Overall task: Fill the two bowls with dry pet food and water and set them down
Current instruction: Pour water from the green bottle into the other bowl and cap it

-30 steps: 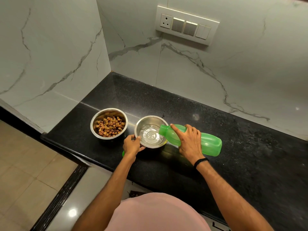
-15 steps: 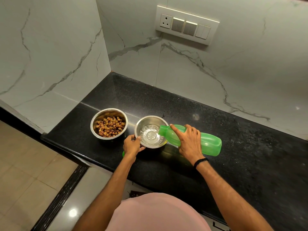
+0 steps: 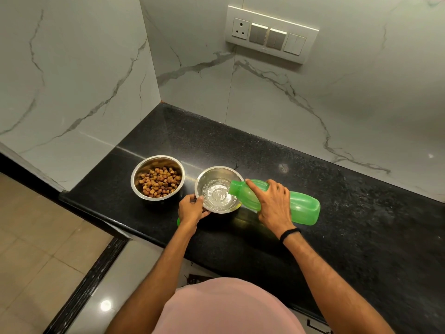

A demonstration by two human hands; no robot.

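Tilting the green bottle [image 3: 296,205] over the water bowl [image 3: 218,173], the right hand [image 3: 273,203] gripped it; the left hand [image 3: 191,209] pinched the bowl's rim.

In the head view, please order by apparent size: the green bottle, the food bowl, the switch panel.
1. switch panel
2. green bottle
3. food bowl

The panel is farther away, yet looks largest; the top two look close in size.

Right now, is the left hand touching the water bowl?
Touching. The head view shows the left hand with fingers curled over the near rim of the water bowl, steadying it, while the right hand tips the green bottle over it.
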